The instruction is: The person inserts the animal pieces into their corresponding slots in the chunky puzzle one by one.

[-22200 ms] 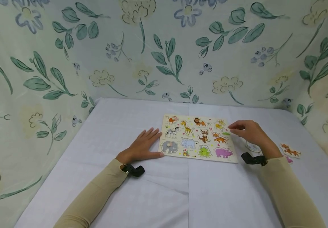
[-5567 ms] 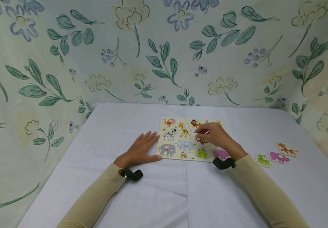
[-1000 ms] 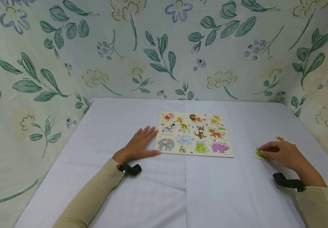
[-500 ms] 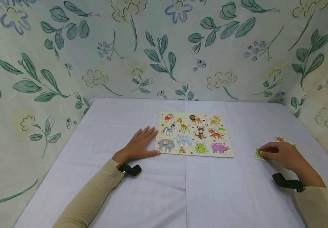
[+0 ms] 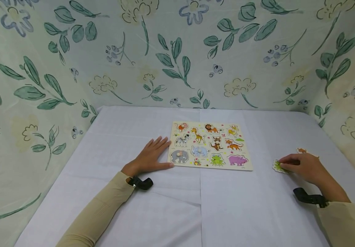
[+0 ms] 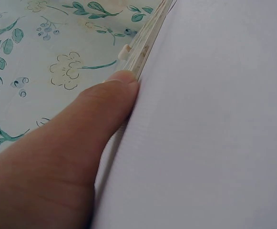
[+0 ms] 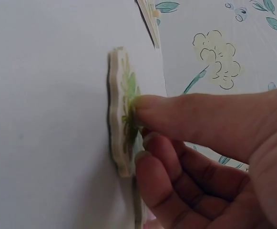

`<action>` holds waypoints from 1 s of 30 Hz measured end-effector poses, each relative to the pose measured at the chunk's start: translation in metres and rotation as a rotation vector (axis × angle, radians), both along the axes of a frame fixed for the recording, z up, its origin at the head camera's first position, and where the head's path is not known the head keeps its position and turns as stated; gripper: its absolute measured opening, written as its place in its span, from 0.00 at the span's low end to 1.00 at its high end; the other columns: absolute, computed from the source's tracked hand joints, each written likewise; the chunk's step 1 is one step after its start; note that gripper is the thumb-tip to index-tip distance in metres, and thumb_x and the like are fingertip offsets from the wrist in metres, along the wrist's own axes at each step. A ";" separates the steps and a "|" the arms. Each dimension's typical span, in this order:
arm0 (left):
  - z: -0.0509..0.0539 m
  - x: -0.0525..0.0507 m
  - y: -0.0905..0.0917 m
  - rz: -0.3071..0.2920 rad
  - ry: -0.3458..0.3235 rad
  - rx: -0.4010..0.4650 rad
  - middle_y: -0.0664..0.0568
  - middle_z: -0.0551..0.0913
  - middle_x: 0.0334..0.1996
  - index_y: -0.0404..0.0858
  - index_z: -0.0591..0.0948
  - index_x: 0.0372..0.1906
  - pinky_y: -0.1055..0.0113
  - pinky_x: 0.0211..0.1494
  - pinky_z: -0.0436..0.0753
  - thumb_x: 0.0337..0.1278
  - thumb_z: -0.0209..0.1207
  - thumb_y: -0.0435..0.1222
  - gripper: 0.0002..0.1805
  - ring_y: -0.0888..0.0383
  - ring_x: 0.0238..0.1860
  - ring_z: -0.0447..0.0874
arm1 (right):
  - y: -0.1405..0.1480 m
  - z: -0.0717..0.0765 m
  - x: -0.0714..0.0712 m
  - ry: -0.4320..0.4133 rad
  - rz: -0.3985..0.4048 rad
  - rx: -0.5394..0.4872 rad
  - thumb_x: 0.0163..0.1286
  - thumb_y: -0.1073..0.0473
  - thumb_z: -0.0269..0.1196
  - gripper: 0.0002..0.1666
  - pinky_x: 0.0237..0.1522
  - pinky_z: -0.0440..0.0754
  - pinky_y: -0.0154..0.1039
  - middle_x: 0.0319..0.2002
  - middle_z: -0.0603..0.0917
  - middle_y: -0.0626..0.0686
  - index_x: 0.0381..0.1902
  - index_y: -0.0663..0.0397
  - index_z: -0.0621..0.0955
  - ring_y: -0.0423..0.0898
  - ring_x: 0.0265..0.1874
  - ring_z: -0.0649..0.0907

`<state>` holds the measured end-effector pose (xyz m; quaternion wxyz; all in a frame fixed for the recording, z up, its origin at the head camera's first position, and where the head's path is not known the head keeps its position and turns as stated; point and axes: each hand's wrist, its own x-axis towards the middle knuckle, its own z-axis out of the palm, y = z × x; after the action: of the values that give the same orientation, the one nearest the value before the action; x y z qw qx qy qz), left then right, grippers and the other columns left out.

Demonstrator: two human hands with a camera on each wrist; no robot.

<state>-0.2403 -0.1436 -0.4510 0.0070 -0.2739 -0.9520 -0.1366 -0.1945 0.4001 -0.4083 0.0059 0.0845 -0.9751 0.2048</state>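
Observation:
The animal puzzle board [image 5: 211, 164] lies flat on the white cloth, with printed animals in rows. My left hand [image 5: 149, 156] rests at its left edge, fingers straight and spread; in the left wrist view the thumb [image 6: 105, 102] touches the board's side. To the right of the board, my right hand [image 5: 304, 166] pinches a green frog puzzle piece [image 5: 277, 166]. The right wrist view shows the frog piece [image 7: 120, 114] edge-on, thumb and fingers at its printed face. A tiger piece [image 5: 302, 150] is partly hidden behind the hand.
A pink bit [image 7: 152, 224] of another piece shows below the fingers in the right wrist view. White cloth [image 5: 177, 212] covers the table. Floral fabric [image 5: 177, 55] hangs behind it and at both sides.
My right hand went from over the board, near the kangaroo, to the loose pieces at right and took hold of the frog piece. Lately it shifted slightly left. The left hand has stayed.

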 end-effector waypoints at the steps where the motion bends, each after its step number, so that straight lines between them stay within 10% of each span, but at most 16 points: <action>1: 0.000 0.000 0.000 0.001 0.000 0.001 0.52 0.50 0.76 0.47 0.53 0.77 0.51 0.76 0.40 0.48 0.47 0.75 0.56 0.50 0.77 0.39 | -0.001 0.000 0.000 0.001 0.003 0.002 0.59 0.56 0.70 0.14 0.34 0.74 0.47 0.35 0.87 0.56 0.38 0.60 0.86 0.56 0.36 0.82; 30: -0.003 -0.002 -0.001 -0.004 0.012 0.000 0.53 0.49 0.77 0.47 0.53 0.77 0.51 0.76 0.40 0.48 0.46 0.76 0.56 0.51 0.77 0.39 | -0.033 0.002 -0.009 0.109 0.021 -0.030 0.58 0.57 0.72 0.14 0.31 0.78 0.37 0.34 0.87 0.56 0.39 0.60 0.87 0.53 0.35 0.82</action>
<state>-0.2427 -0.1443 -0.4544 0.0123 -0.2767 -0.9513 -0.1352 -0.2033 0.3675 -0.4064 0.0581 0.1055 -0.9693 0.2144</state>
